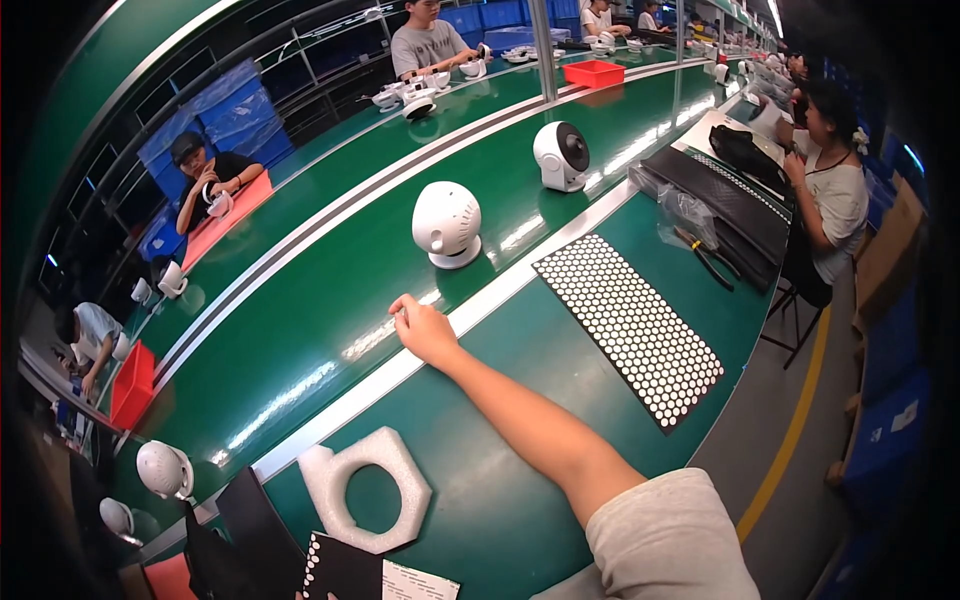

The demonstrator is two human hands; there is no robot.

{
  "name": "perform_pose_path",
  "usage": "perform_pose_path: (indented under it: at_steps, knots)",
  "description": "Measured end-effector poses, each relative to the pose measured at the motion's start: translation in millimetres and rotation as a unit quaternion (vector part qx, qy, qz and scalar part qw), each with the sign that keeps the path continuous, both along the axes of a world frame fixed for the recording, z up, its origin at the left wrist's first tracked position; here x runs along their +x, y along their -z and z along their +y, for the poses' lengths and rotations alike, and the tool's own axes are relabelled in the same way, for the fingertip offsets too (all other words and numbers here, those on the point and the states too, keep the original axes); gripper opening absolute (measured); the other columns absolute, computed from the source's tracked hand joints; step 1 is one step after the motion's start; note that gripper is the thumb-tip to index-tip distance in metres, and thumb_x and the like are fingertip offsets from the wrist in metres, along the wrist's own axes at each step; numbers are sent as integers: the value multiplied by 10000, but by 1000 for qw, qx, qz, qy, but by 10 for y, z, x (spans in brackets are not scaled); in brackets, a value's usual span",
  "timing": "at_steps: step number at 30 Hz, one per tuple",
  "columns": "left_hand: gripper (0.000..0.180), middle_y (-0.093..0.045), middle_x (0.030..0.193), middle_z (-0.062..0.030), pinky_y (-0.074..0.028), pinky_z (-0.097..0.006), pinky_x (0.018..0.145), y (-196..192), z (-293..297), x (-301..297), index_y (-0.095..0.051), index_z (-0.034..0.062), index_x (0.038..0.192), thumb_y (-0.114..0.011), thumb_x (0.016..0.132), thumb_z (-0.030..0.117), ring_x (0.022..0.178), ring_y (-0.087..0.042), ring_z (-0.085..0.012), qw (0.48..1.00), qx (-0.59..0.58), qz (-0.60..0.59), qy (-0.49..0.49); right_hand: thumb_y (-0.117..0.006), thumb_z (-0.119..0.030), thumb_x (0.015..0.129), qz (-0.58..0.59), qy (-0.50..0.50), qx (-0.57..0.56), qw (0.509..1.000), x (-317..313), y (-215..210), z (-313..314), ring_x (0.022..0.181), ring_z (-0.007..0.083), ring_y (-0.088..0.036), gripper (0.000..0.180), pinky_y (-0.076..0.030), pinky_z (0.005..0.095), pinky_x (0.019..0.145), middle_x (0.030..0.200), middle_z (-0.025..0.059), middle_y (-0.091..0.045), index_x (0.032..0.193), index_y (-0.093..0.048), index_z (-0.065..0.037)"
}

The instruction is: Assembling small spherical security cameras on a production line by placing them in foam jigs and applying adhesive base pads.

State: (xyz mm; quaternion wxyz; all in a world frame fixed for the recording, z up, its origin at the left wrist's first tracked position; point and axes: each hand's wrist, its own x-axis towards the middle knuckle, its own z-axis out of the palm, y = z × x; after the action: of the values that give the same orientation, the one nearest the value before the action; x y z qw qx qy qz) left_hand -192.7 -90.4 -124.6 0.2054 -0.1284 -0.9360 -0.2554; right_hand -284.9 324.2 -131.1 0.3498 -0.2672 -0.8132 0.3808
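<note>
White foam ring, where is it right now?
In the head view, the white foam ring lies flat on the green table, lower left, beside the pale belt edge strip and just above a black dotted sheet.

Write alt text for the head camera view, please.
A right hand rests on the pale edge strip of a green conveyor belt, near a round white fan. A black sheet of white dots lies beside it.

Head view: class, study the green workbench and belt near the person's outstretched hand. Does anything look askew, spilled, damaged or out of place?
Nothing is spilled or visibly broken. The hand rests on the pale strip edging the belt. The dotted black sheet lies at an angle to that strip, and the white foam ring sits loose. The white round fan stands upright on the belt.
</note>
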Motion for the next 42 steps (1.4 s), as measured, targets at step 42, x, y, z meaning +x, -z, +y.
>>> perform_pose_path:
  at_steps: [42]
  knots:
    - [425, -469, 979, -208, -356, -396, 832, 152, -72, -226, -438, -53, 1043, -574, 796, 265, 913, -459, -340, 998, 27, 50, -16, -455, -175, 802, -13, -5, -13, 1000, -191, 21, -31, 730, 312, -574, 150, -450, 413, 658, 772, 107, -608, 922, -490, -92]
